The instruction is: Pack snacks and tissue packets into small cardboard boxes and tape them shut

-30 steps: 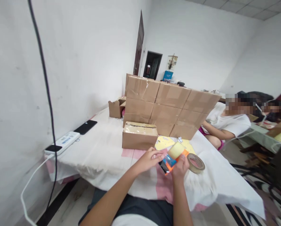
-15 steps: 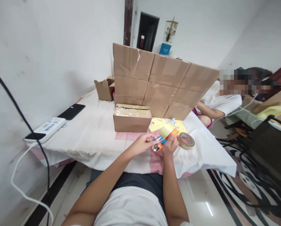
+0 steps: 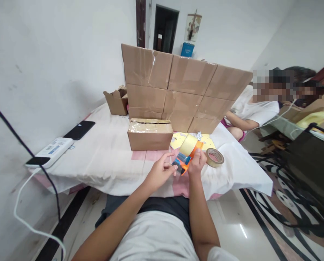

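My right hand (image 3: 197,162) is wrapped around an orange-and-blue tape dispenser (image 3: 188,165) carrying a wide yellowish roll of tape (image 3: 188,145). The dispenser tilts down to the left, its cutting end facing my other hand. At that end, my left hand (image 3: 163,168) has its thumb and curled fingers closed at the edge of the clear tape (image 3: 178,169), with the index finger stretched out above. Just beyond my left hand, a closed cardboard box (image 3: 150,140) with shiny tape on its top stands on the table. A second tape roll (image 3: 215,157) lies right of my right hand.
Behind the small box rises a large panel of taped cardboard boxes (image 3: 185,88). An open carton (image 3: 116,102) stands back left. A black phone (image 3: 80,130) and a white power strip (image 3: 53,148) lie left on the cloth-covered table (image 3: 104,156). Another person (image 3: 262,108) sits at right.
My left hand has turned, its index finger now stretched out and apart from the thumb. The dispenser and roll have tilted slightly in my right hand. The whole view has shifted a little.
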### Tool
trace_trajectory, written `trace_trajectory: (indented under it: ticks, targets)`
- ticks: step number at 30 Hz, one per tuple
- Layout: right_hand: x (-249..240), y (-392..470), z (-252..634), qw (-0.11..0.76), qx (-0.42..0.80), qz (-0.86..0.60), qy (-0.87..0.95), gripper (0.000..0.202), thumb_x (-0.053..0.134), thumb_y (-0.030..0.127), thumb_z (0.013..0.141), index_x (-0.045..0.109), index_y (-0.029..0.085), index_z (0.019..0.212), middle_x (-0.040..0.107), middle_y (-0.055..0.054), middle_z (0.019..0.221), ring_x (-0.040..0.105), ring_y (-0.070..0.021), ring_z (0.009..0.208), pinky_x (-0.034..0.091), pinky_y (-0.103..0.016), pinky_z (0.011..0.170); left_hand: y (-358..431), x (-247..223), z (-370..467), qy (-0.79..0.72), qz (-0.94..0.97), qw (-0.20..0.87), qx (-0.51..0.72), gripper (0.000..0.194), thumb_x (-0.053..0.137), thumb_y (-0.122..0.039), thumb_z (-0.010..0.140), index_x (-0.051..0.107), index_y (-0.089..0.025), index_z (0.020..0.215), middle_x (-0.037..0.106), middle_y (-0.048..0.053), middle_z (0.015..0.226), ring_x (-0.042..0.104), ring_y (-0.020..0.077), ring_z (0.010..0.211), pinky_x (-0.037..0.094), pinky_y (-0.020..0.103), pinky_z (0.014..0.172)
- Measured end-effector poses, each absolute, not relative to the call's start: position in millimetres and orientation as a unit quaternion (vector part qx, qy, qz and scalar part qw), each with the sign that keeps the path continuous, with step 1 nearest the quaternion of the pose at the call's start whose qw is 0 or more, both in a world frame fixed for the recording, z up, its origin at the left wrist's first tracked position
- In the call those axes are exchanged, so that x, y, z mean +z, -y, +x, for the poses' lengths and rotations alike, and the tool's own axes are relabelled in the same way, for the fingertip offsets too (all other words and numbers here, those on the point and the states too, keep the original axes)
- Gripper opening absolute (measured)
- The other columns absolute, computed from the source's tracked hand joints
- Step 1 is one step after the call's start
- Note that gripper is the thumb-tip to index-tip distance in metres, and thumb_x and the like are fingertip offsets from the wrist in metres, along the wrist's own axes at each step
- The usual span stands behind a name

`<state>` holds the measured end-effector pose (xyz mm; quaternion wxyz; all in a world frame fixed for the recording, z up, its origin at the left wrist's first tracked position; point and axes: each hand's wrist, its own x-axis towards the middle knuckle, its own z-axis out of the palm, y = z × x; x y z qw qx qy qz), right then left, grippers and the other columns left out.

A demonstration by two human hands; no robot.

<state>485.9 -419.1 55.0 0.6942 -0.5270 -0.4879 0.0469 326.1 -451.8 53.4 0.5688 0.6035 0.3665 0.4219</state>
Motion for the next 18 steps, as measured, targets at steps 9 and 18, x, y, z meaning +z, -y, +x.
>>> trace_trajectory:
  ticks: [9,18]
  targets:
    - [53,431,483,0.742,0.163,-0.464,0.455,0.051,0.047,0.063,0.092,0.047,0.020,0.064,0.045,0.003,0.057,0.042,-0.0119,0.055,0.037,-0.026,0.053,439,88,289,-0.469,0.695,0.418,0.348,0.070,0.068,-0.057,0.083,0.052,-0.020,0.140,0.077,0.008,0.088,0.072,0.0276,0.088,0.053,0.038,0.082]
    - [60,444,457,0.714,0.378,-0.394,0.439,0.053,0.052,0.068,0.086,0.067,0.019,0.093,0.070,-0.008,0.082,0.067,-0.0233,0.075,0.056,-0.037,0.069,411,113,310,-0.257,0.689,0.548,0.399,0.088,0.082,-0.036,0.074,0.040,-0.026,0.151,0.042,0.013,0.157,0.050,0.0331,0.135,0.053,0.040,0.099]
